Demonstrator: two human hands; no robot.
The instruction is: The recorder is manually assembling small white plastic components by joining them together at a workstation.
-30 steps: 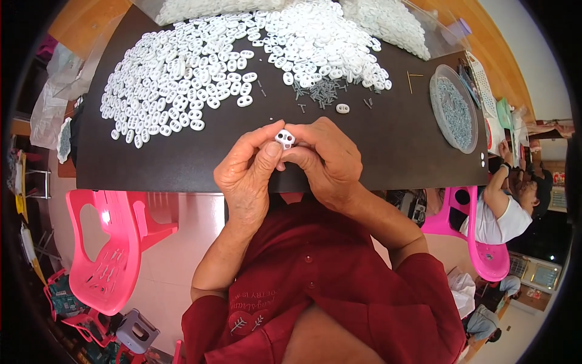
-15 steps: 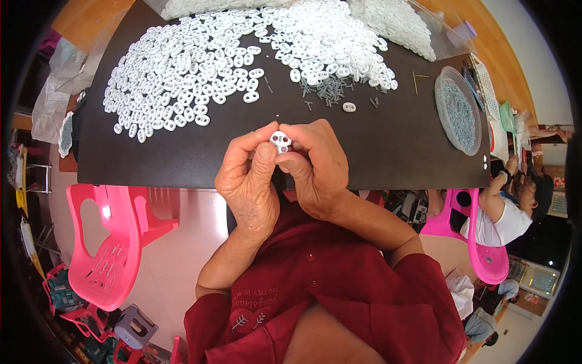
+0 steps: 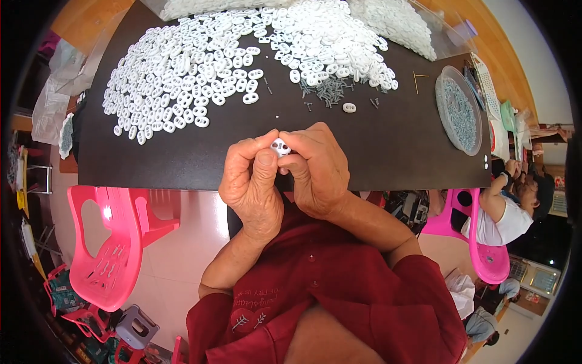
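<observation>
Between the fingertips of both hands, just above the near edge of the table, sits a small white two-hole plastic cord lock (image 3: pixel 280 146). My left hand (image 3: pixel 251 179) pinches it from the left with thumb and forefinger. From the other side, the thumb and forefinger of my right hand (image 3: pixel 320 170) press on it. The fingers partly cover its lower part. Beyond them spreads a wide heap of white two-hole pieces (image 3: pixel 163 85), with a denser white heap (image 3: pixel 330 42) to its right. Small grey spring-like pins (image 3: pixel 330 92) lie before that heap, beside a single white piece (image 3: pixel 349 108).
A round clear tub (image 3: pixel 478 130) of grey pins stands on the dark table (image 3: pixel 394 139) at right. Clear bins of white pieces (image 3: pixel 394 27) line the far edge. Pink chairs (image 3: pixel 109 242) flank me; a person in white (image 3: pixel 500 212) sits at right.
Both hands have shifted slightly nearer and right. The cord lock has tilted between the fingertips, and its lower part is now more covered.
</observation>
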